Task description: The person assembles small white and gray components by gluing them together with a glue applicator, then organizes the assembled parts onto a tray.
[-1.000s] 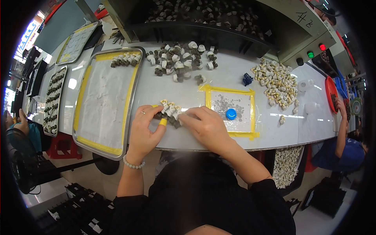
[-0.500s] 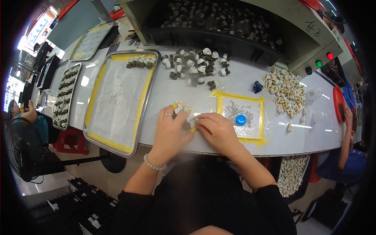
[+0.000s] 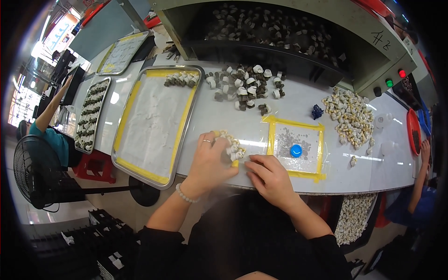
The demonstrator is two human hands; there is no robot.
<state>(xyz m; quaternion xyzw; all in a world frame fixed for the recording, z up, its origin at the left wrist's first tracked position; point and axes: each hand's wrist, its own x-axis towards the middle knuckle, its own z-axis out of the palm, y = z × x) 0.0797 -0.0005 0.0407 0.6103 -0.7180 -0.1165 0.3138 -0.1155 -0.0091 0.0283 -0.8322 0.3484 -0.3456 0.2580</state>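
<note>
Head view: right of the large tray (image 3: 192,109), left hand (image 3: 208,161) spans a row of small pieces (image 3: 234,148), likely light, stiff, prone to scatter, best squeezed end to end; right hand (image 3: 272,180) beside, fingers parted, apparently empty.

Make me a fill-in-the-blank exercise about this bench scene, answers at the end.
The left hand grips small white-and-dark parts and wears a beaded ____ at the wrist.
The large metal tray is edged inside with ____ tape.
The small round object inside the taped square is ____.
The lit lamp beside the green lamp is ____.
Answers: bracelet; yellow; blue; red.
</note>
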